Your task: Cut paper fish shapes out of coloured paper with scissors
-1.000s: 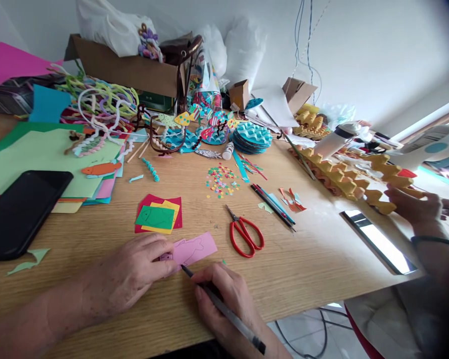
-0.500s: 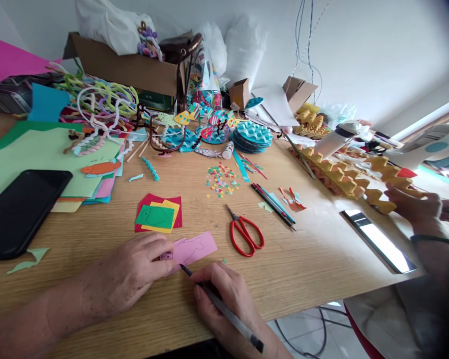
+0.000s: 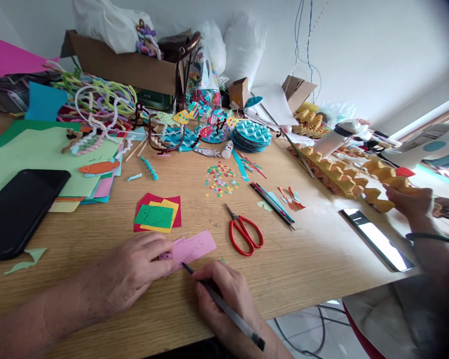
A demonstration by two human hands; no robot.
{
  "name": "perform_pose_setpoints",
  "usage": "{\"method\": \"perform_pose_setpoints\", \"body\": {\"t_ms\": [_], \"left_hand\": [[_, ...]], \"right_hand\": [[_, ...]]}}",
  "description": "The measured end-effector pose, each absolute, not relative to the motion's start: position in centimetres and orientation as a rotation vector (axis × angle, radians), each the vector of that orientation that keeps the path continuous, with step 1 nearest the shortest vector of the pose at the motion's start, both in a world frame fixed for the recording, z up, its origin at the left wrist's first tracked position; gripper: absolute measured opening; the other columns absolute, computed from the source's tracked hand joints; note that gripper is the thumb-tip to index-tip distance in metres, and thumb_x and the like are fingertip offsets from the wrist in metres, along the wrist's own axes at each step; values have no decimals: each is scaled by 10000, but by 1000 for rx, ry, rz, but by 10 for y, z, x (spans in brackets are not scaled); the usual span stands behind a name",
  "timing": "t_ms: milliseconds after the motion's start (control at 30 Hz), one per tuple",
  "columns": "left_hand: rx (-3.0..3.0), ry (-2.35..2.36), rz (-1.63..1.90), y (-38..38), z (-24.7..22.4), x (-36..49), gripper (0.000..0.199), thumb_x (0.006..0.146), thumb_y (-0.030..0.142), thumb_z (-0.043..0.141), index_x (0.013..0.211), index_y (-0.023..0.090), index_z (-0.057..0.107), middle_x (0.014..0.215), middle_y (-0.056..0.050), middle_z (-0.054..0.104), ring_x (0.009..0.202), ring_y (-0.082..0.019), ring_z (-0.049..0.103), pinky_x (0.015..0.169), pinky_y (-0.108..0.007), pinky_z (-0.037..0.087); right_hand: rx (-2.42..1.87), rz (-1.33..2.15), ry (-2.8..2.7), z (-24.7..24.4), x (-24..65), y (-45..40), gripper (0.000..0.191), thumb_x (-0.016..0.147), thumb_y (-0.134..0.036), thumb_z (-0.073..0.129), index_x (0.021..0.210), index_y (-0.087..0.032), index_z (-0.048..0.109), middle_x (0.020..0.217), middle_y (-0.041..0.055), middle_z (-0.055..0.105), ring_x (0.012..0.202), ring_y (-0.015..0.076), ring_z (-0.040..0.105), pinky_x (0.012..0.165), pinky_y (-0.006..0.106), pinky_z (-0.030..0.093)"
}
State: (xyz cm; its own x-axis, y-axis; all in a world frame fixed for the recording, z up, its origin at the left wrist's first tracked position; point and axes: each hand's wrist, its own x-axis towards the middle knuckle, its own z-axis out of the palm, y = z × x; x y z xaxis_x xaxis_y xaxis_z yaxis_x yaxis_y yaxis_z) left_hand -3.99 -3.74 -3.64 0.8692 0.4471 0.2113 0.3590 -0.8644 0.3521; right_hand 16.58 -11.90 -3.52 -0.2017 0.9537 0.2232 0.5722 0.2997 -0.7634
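A pink paper strip (image 3: 194, 248) with a fish outline drawn on it lies on the table in front of me. My left hand (image 3: 136, 267) presses its left end down, fingers close together, covering part of the drawing. Between the thumb and fingers of my right hand (image 3: 226, 299) is a pen (image 3: 228, 310), whose dark tip meets the paper's lower edge by the fish outline. Just behind my left hand sits a small stack of coloured paper, with a fish drawn on the green piece (image 3: 154, 216) on top. Red-handled scissors (image 3: 245, 233) rest to the right of the strip.
Pens (image 3: 272, 205), paper dots (image 3: 221, 179) and scraps are scattered beyond the scissors. At left are a black phone (image 3: 24, 212) and coloured sheets (image 3: 56, 159). On the right, another person's hand (image 3: 411, 202) touches a yellow egg carton (image 3: 331, 174) near a second phone (image 3: 376, 239).
The pen tip has shifted very slightly right along the fish's lower line. My left hand stays on the paper. The other person's hand has moved a little.
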Motion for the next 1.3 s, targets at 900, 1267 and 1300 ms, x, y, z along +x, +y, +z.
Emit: {"method": "perform_pose_setpoints", "body": {"t_ms": [900,1267,1300], "left_hand": [[2742,586,465,-37,-34,-40,301,877,80,393,920,232,649,927,-48,621,870,-190,553,791,-301,476],[2733,585,467,-37,-39,-40,252,884,92,425,903,226,638,909,-45,610,865,-185,552,770,-289,473],[2735,581,463,-37,-39,-40,251,886,93,425,909,226,637,909,-46,610,862,-185,552,767,-290,473]], "right_hand": [[-1402,735,-1753,-38,168,-121,139,762,-95,450,818,-192,531,648,-18,579,543,101,538,532,179,417],[-1344,710,-1849,-39,167,-119,113,758,-114,464,801,-182,543,635,-17,561,534,100,500,540,194,399],[-1343,713,-1853,-39,167,-119,114,758,-112,464,803,-182,542,639,-16,561,538,100,501,543,194,400]]}}
